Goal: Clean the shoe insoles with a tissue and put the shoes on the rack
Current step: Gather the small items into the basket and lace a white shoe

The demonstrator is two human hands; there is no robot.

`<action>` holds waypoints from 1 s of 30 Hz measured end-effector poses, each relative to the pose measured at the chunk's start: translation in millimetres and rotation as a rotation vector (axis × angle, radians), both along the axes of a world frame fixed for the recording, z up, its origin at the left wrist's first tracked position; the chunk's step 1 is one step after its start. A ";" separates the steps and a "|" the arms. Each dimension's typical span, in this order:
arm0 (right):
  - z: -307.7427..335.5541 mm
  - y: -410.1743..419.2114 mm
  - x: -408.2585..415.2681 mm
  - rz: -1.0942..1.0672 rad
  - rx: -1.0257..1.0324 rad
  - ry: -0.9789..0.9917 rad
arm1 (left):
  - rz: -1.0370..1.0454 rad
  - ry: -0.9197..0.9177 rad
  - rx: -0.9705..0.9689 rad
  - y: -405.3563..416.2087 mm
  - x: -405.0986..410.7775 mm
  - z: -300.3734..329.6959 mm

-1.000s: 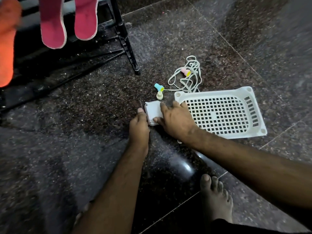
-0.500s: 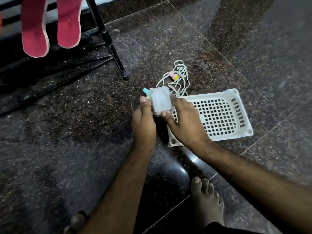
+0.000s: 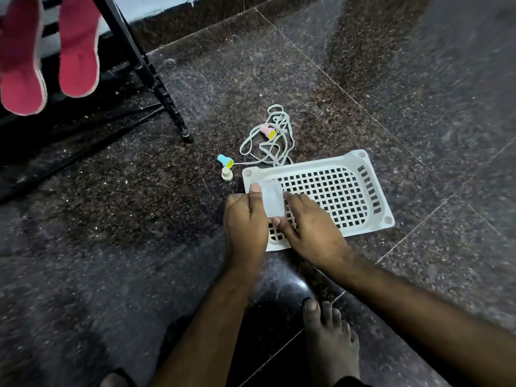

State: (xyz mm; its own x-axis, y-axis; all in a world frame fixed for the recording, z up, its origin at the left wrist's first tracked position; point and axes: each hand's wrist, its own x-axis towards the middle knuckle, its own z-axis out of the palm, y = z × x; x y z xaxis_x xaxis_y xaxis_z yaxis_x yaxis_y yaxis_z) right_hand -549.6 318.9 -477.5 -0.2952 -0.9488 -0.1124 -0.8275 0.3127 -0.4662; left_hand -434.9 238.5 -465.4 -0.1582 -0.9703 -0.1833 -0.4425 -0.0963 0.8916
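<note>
Both hands, the left hand [image 3: 245, 216] and right hand [image 3: 310, 227], are pinched on the tissue packet [image 3: 273, 201], which has been lifted off the floor and is now held over the near-left corner of the white basket [image 3: 377, 216]. A tissue is probably about to be drawn. Far left of the basket, pink shoes [image 3: 50, 51] are seen on the rack [image 3: 156, 79].

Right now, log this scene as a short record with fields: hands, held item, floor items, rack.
held item: small white tissue packet, above the tray's near-left corner
left hand: thumb pinches the packet's left edge
right hand: thumb and fingers grip its right side
tray: white perforated plastic tray on the floor
floor items: white cord; blue, pink and cream stampers
rack: black rack leg; pink shoes on it
</note>
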 end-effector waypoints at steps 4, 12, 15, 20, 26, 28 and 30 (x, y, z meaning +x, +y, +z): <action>8.2 -11.0 -5.6 -0.035 -0.061 0.052 | 0.005 -0.027 -0.042 -9.9 -1.6 -3.9; 20.8 -63.6 -31.7 -0.002 -0.141 0.065 | 0.013 -0.060 -0.058 -46.9 12.0 -15.2; 9.1 -84.2 -48.3 -0.002 -0.047 0.080 | -0.052 -0.088 0.038 -58.1 15.8 -15.9; -2.1 -77.3 -56.0 0.049 0.020 0.119 | -0.061 0.038 0.096 -49.8 13.2 -16.2; -5.4 -65.5 -28.1 0.156 0.025 0.176 | -0.086 0.019 0.060 -26.9 12.5 -20.4; -6.5 -62.5 -21.2 0.190 0.052 0.238 | -0.074 0.018 0.049 -23.9 14.5 -18.9; -6.5 -61.4 -18.3 0.208 0.089 0.312 | -0.070 0.002 0.049 -24.0 19.3 -21.9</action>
